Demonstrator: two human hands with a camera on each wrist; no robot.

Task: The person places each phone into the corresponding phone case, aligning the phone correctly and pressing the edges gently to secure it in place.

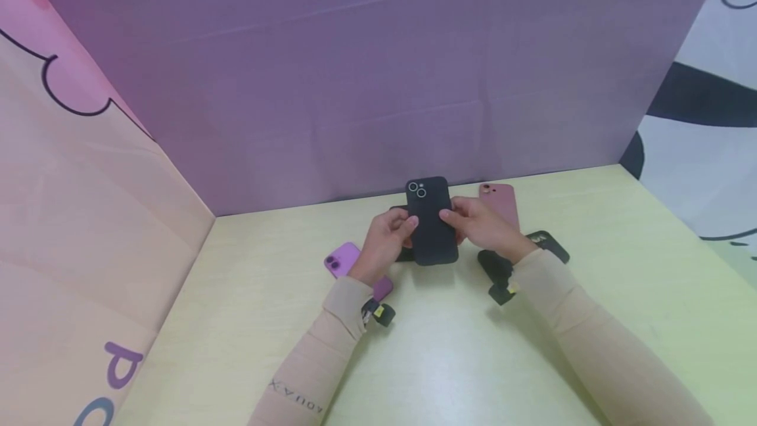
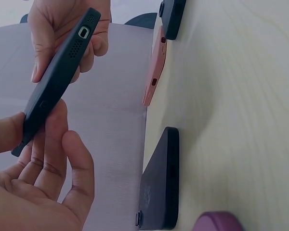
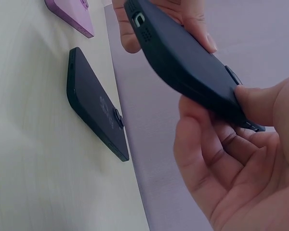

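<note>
Table (image 1: pixel 449 360) before purple backdrop (image 1: pixel 367 64)

We hold both forearms out over the table, converging toward the middle, each covered to the wrist by a beige sleeve. Our left hand (image 1: pixel 387 238) comes in from the left with the wrist slightly raised, thumb on top and fingers (image 2: pixel 53 144) curled beneath, pinching the left edge of the dark phone case (image 1: pixel 433 222). Our right hand (image 1: pixel 481 225) mirrors it, thumb (image 3: pixel 260 103) pressing the upper face while the fingers cup below. How firmly the lower fingers touch is hard to tell; they seem loosely bent. A small camera unit sits under each wrist.
</note>
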